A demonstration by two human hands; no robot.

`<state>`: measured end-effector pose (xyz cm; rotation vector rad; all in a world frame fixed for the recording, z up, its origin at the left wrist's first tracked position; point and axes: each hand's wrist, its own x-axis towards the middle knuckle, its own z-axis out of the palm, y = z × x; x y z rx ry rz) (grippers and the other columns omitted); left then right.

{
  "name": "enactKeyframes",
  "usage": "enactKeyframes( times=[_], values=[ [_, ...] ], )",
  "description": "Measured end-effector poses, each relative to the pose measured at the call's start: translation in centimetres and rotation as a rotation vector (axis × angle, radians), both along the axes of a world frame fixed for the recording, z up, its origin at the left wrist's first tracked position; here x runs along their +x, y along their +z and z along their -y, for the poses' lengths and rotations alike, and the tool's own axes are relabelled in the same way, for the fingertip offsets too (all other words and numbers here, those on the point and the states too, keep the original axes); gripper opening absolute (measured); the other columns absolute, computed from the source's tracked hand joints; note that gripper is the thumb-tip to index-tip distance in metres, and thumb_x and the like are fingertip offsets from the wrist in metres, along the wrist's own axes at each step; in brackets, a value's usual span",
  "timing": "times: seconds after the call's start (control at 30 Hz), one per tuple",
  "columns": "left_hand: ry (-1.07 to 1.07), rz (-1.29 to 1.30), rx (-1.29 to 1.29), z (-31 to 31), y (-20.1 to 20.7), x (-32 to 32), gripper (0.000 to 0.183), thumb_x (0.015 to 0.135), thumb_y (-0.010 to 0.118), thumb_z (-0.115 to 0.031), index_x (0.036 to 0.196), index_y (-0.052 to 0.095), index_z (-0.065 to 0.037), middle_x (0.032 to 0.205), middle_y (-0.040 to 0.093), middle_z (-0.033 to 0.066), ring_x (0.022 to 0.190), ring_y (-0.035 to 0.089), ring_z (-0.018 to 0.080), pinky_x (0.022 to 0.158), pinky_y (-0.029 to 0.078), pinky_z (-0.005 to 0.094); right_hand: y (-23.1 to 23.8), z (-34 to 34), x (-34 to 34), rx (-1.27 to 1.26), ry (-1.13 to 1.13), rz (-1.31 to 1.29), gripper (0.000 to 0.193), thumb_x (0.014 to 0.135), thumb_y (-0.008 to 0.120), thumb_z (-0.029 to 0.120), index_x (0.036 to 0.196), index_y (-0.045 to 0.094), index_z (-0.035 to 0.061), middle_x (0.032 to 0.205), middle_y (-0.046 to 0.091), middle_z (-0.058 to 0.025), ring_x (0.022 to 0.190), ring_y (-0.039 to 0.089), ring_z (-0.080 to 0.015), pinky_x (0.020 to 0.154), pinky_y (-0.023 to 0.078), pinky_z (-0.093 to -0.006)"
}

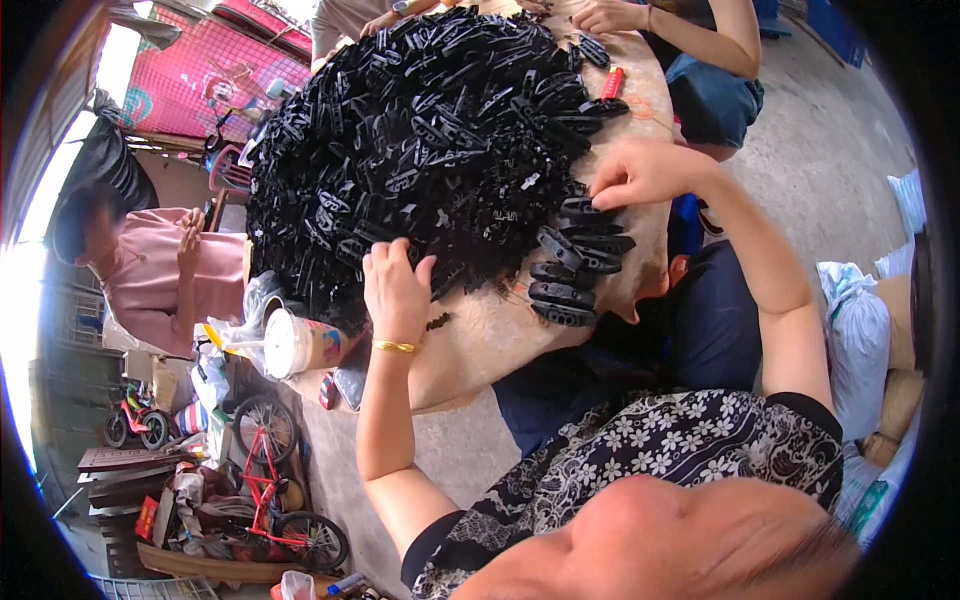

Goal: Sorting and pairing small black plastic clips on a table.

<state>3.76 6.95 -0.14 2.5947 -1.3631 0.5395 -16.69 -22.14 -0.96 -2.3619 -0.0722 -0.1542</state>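
A big heap of black plastic pieces [400, 130], long ovals with holes, covers much of the table. At the heap's near edge is my left hand [398, 295], its fingertips over small dark parts [480, 225] and its thumb held apart. I see nothing held in it. My right hand [640, 178] is on the right side, fingers curled and pinched together over the far end of a stacked row of black oval pieces [575, 265]. Whether a piece is between those fingertips is hidden.
A drink cup [290, 345] with a straw stands by the table's left edge, near my left wrist. A red lighter-like object [612, 82] lies at the far right of the tabletop [470, 350]. Other people sit around it, one in pink [160, 250] on the left.
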Motion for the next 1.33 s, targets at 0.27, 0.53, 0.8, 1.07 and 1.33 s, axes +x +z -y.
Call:
enactKeyframes(
  times=[0.27,0.53,0.8,1.07,1.33],
  values=[
    [-0.023,-0.175,0.108,0.5,-0.7,0.7,0.028,0.075,0.069,-0.018,0.099,0.059,-0.006,0.091,0.060,0.0129,0.090,0.057,0.0315,0.079,0.046,0.0384,-2.6,-1.6,2.1,-0.175,-0.343,0.182,0.030,0.076,0.068,0.031,0.078,0.066,0.0012,0.072,0.064,-0.0164,0.069,0.063,-0.0311,0.065,0.048,-0.0380],
    [0.066,-0.222,0.152,2.1,-0.3,0.5,0.031,0.075,0.067,-0.022,0.096,0.060,0.000,0.092,0.064,0.0188,0.088,0.060,0.0345,0.077,0.048,0.0403,-2.4,-0.7,4.0,0.180,-0.328,-0.226,0.025,0.079,0.063,0.019,0.085,0.064,-0.0049,0.067,0.064,-0.0107,0.051,0.061,-0.0152,0.046,0.049,-0.0292],
    [-0.095,-0.430,-0.481,2.7,1.0,1.2,0.023,0.080,0.067,-0.015,0.092,0.055,0.001,0.083,0.064,0.0098,0.068,0.061,0.0157,0.059,0.049,0.0291,-3.3,-0.6,3.5,-0.238,-0.253,0.057,0.018,0.072,0.061,0.010,0.087,0.065,-0.0001,0.081,0.064,-0.0167,0.078,0.063,-0.0319,0.071,0.050,-0.0388],
    [-0.414,-1.492,-0.815,7.4,0.8,-3.3,0.034,0.086,0.062,-0.007,0.117,0.049,-0.001,0.101,0.061,0.0106,0.079,0.062,0.0137,0.062,0.054,0.0240,-2.6,-1.7,2.9,-0.524,-0.256,0.062,0.016,0.075,0.062,0.018,0.081,0.061,0.0039,0.087,0.061,-0.0132,0.084,0.061,-0.0321,0.071,0.050,-0.0416],
    [-0.404,-1.752,-0.740,6.7,-2.1,-3.7,0.035,0.086,0.059,-0.001,0.120,0.051,-0.005,0.112,0.059,0.0109,0.094,0.061,0.0187,0.081,0.053,0.0325,-2.6,-1.3,3.5,-0.497,-0.399,0.153,0.021,0.071,0.065,0.022,0.084,0.062,0.0065,0.089,0.063,-0.0153,0.085,0.063,-0.0294,0.073,0.049,-0.0410]
  ],
)
